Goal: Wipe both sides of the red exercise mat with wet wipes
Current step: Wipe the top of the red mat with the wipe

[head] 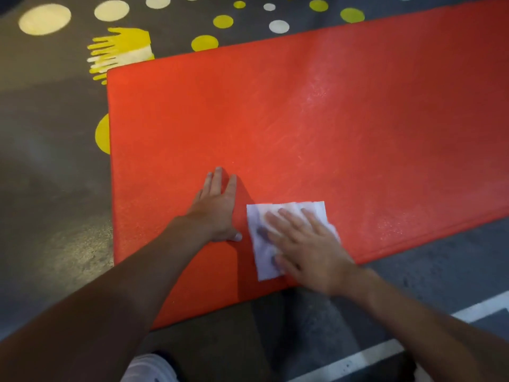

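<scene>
Head view, right hand flat on wet wipe, red mat

Bare forearms, white shoe

There is one red mat, and one white wet wipe lies on it. Two bare hands show, the left hand and the right hand, each with its forearm. One white shoe sits at the bottom edge. The dark floor carries seven yellow dots, one of them half under the mat, and seven pale dots, some cut by the top edge. Painted handprints overlap, at least one yellow and one white; their exact number cannot be told. Two pieces of white stripe show.
</scene>
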`<state>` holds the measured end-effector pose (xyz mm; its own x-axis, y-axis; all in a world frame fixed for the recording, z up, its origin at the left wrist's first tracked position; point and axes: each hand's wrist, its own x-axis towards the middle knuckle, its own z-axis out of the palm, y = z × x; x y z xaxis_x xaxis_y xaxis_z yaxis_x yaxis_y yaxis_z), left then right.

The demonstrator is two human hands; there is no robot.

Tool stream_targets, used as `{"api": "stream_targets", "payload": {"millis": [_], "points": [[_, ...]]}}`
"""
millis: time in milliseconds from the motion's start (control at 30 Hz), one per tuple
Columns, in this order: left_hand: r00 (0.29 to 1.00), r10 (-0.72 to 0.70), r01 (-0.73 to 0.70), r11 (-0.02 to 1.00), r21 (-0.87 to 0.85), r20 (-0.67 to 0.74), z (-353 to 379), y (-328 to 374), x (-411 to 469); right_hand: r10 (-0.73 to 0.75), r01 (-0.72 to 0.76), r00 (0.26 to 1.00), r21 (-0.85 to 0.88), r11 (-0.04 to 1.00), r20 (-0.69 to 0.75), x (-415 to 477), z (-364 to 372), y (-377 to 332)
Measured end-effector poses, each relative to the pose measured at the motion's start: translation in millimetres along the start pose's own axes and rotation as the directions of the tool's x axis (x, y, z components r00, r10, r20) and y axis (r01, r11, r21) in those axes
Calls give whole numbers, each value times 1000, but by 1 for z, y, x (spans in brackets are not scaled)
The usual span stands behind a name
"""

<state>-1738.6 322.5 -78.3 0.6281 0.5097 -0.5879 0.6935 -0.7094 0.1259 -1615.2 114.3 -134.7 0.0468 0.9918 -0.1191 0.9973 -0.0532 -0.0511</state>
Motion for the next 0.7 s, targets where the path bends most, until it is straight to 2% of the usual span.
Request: {"api": "stream_targets", "payload": {"millis": [33, 100, 133, 167, 233, 300, 333, 367, 433, 467, 500, 533, 600, 633, 667, 700], "points": [[998, -60, 60, 998, -18, 7, 1, -2, -2, 122, -122, 992, 4, 993, -24, -1, -1, 12], [988, -152, 153, 985, -85, 18, 2, 0, -6, 466, -463, 884, 67, 884, -46, -2, -5, 4], [986, -164, 165, 980, -108, 12, 2, 1, -7, 510, -505, 859, 90, 859, -47, 1, -2, -17], [987, -163, 163, 980, -118, 5, 0, 2, -6, 461, -454, 886, 106, 884, -48, 2, 2, -45], [987, -158, 156, 981, -113, -4, -7, 0, -6, 173, -169, 984, 80, 982, -47, -6, 7, -79], [987, -158, 154, 984, -88, -40, -15, -11, -6, -39, 40, 998, 41, 998, -42, -7, 6, -52], [984, -164, 159, 984, -75, -72, -15, -18, -5, -35, 35, 999, 18, 999, -42, -4, 5, -35], [980, -174, 168, 984, -63, -101, -14, -24, -4, 72, -70, 996, 30, 997, -59, -1, 4, -23], [969, -222, 217, 975, -57, -112, -7, -29, -3, 365, -358, 929, 103, 928, -55, 6, 1, -31], [962, -252, 247, 967, -59, -100, -5, -28, -3, 400, -391, 914, 120, 912, -61, 11, 4, -52], [959, -272, 268, 961, -64, -79, -5, -27, -2, 349, -338, 935, 138, 931, -66, 12, 7, -78], [959, -276, 271, 960, -71, -60, -6, -27, -2, 222, -211, 972, 132, 968, -75, 11, 9, -96], [967, -248, 243, 966, -85, -56, -14, -33, -2, -43, 48, 997, 90, 995, -59, 11, 8, -82], [971, -230, 224, 971, -86, -70, -18, -39, -2, -78, 81, 994, 37, 996, -80, 15, 7, -61], [972, -217, 211, 974, -80, -86, -21, -44, -2, -3, 4, 995, 18, 1000, -98, 21, 3, -43], [971, -215, 208, 976, -70, -103, -22, -47, -4, 161, -157, 981, 42, 987, -111, 26, 0, -31]]}}
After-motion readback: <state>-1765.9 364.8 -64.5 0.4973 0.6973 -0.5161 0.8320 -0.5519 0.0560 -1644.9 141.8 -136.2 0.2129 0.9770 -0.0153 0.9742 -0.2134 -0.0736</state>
